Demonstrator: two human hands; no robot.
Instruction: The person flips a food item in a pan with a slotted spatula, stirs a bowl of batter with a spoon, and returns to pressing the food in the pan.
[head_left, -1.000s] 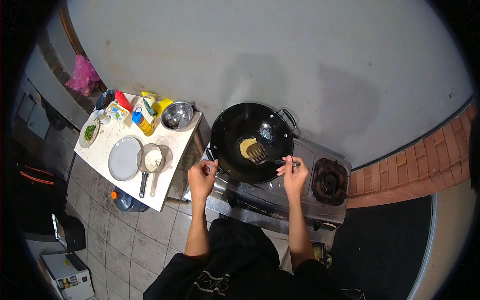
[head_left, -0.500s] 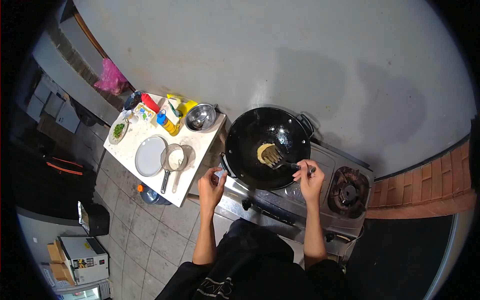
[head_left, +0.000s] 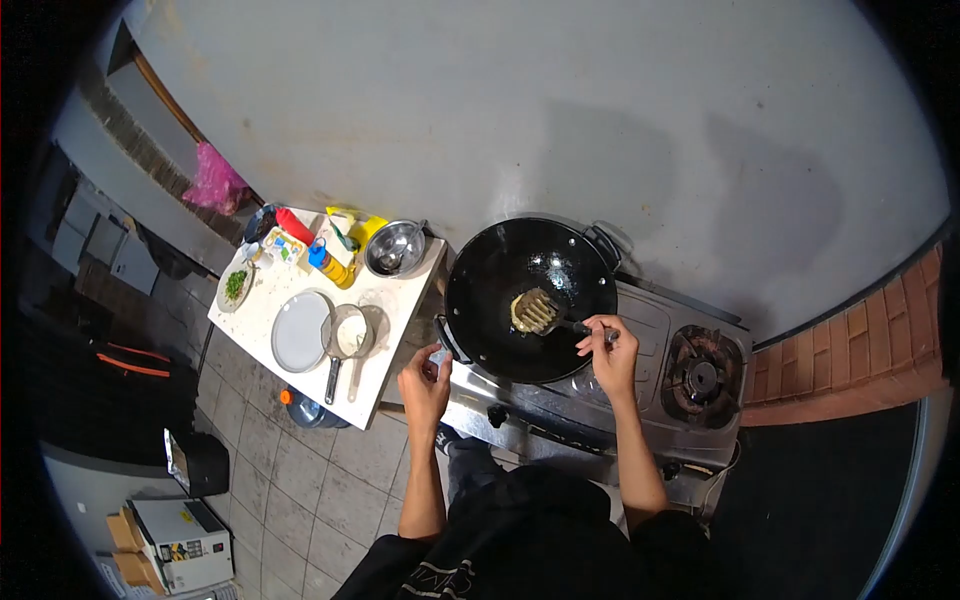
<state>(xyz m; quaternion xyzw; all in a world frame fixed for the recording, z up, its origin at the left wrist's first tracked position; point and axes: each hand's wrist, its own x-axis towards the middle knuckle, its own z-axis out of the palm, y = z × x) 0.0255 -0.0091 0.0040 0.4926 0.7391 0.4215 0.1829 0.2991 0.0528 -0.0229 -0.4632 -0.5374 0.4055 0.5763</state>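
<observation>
A black wok (head_left: 500, 265) sits on the stove, with a small yellowish piece of food (head_left: 518, 312) in its middle. My right hand (head_left: 612, 355) is closed round the handle of a slotted spatula (head_left: 540, 310). The spatula's slotted head lies over the food and covers most of it. By the wok's near-left side handle (head_left: 447, 342), my left hand (head_left: 425, 385) is closed on a small pale bluish cloth (head_left: 439, 358). Whether the cloth touches that handle, I cannot tell.
Left of the stove, a white table (head_left: 245, 315) bears a grey plate (head_left: 298, 335), a strainer (head_left: 350, 335), a steel bowl (head_left: 395, 245), a yellow bottle (head_left: 330, 265) and a dish of chopped greens (head_left: 234, 287). A second burner (head_left: 700, 378) is at right. A water jug (head_left: 310, 410) stands on the floor.
The spatula head has shifted slightly left and now covers more of the food. My right hand has moved a little left with it. The whole view has tilted slightly.
</observation>
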